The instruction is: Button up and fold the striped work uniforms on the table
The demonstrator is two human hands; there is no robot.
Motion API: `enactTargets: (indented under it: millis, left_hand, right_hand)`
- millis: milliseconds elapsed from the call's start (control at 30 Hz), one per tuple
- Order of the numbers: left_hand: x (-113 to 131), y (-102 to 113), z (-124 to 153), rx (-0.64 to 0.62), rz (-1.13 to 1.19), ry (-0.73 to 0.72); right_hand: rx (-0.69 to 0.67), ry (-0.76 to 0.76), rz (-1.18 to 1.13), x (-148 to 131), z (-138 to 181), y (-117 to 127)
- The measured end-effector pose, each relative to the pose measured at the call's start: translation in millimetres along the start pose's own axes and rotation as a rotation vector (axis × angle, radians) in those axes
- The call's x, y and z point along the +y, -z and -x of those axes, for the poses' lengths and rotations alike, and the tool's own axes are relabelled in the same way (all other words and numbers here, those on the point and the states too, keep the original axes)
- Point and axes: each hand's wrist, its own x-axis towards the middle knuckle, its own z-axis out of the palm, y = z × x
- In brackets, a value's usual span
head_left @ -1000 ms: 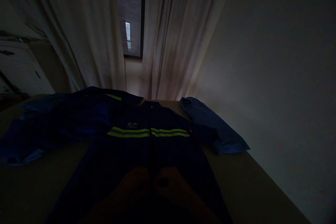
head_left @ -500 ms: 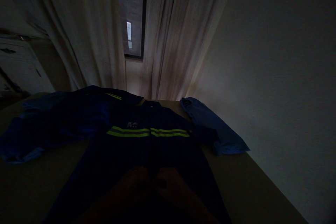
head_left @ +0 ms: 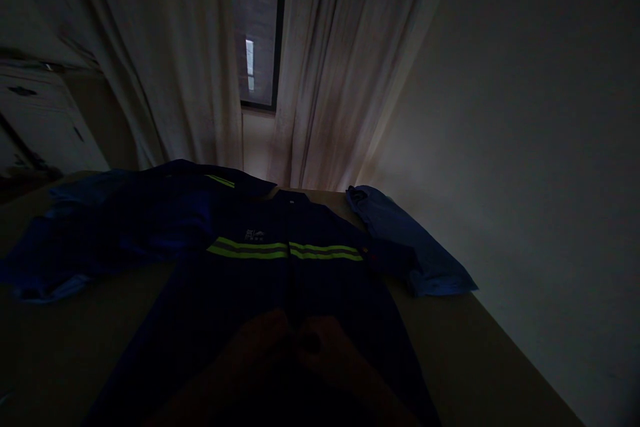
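Facing each other in the head view, left hand (head_left: 263, 337) and right hand (head_left: 325, 347) have curled fingers, too dark to tell whether gripping, above the striped blue jacket (head_left: 330, 287) spread across the surface (head_left: 465, 353)

"Where do we find brightness?"
"At the window (head_left: 260, 0), its pale patch (head_left: 250, 60) brightest; the curtains (head_left: 345, 80) beside it show dimly."
"And below it?"
"We lose most of the jacket (head_left: 250, 283), the left hand (head_left: 265, 340) and the right hand (head_left: 327, 350) to near-black, detail-swallowing shadow."
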Motion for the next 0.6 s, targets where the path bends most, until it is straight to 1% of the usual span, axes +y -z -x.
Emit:
enactTargets:
  millis: [133,200,333,400,500,600]
  left_hand:
    - [-8,-8,0,0.028,-0.138,-0.056]
    - [-12,-10,0,0.015,-0.205,-0.113]
    - [-19,-5,2,-0.046,-0.387,-0.258]
    - [-21,-1,4,-0.047,-0.414,-0.29]
    - [-19,5,4,-0.064,-0.42,-0.335]
    - [-7,12,4,-0.082,-0.441,-0.399]
  right_hand:
    - [-0.004,0.016,0.022,5,0,-1]
    - [-0.029,0.009,0.049,4,0,-1]
    - [-0.053,-0.002,0.104,2,-2,0]
    - [-0.049,-0.002,0.11,1,-2,1]
    - [-0.053,0.001,0.108,0,-1,1]
    - [-0.059,0.026,0.117,1,-1,1]
